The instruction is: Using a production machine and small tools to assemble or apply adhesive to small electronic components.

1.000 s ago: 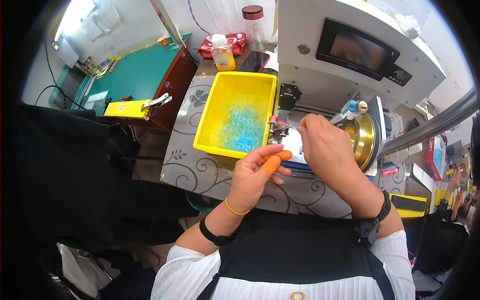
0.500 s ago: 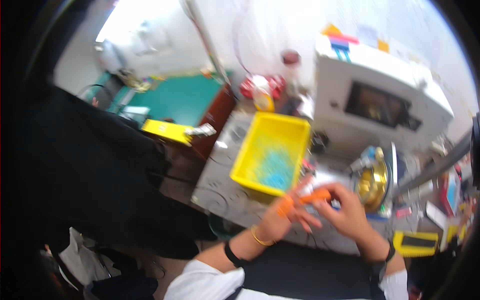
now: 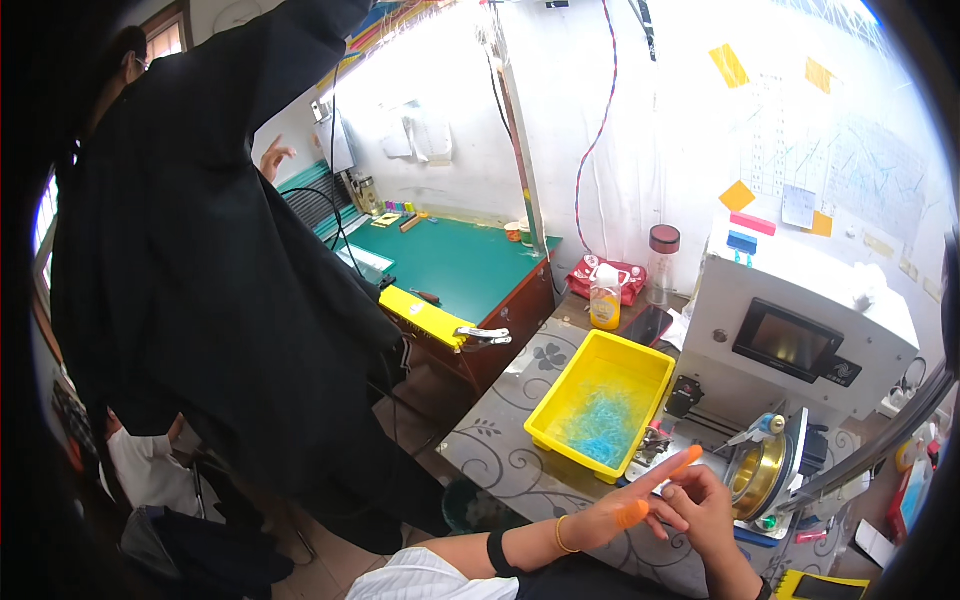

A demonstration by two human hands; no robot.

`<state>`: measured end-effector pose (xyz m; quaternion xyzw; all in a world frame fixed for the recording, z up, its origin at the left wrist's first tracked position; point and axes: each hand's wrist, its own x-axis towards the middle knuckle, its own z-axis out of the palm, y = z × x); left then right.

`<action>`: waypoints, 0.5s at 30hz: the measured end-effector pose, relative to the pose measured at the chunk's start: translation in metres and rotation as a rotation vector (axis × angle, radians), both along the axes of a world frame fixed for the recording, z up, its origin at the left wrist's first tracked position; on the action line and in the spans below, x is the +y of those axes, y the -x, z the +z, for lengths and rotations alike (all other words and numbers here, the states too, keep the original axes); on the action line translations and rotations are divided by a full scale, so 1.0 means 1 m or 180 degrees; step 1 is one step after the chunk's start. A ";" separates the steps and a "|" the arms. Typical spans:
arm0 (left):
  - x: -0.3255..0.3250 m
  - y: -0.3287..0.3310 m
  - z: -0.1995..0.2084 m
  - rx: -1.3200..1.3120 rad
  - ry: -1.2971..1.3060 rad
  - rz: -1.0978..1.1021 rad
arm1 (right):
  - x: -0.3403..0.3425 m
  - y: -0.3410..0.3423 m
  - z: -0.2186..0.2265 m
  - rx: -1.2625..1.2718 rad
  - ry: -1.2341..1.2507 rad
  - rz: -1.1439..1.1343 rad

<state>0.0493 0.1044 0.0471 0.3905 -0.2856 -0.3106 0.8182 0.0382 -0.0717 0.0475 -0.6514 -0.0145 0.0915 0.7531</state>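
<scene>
Right hand (image 3: 708,515) bunched at fingertips, up against left hand's fingers; anything pinched there, cannot tell! Left hand (image 3: 602,525) loosely unfolded, index stretched out, orange finger covers (image 3: 631,514) on index and thumb. Just beyond grip, leftward: yellow tray (image 3: 568,460), blue strands (image 3: 600,428) inside. Right of grip: gold wheel (image 3: 748,478).

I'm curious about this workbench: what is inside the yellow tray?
The yellow tray holds a loose heap of thin blue strands, mostly toward its near end. Whatever may lie beneath the thickest part is covered and cannot be seen.
</scene>
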 end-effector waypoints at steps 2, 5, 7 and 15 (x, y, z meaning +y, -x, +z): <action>-0.003 0.002 0.002 -0.0738 -0.0602 0.0382 | -0.002 0.005 -0.006 -0.0842 0.1217 -0.0446; -0.008 0.007 0.000 -0.1411 -0.0953 0.0757 | 0.005 0.010 -0.001 -0.1467 0.1610 -0.0702; -0.011 0.010 -0.001 -0.1755 -0.1102 0.0882 | 0.005 0.014 0.003 -0.1581 0.1722 -0.0901; -0.002 0.006 -0.009 -0.2786 -0.1731 0.1352 | -0.002 0.011 -0.003 -0.3036 0.2646 -0.0519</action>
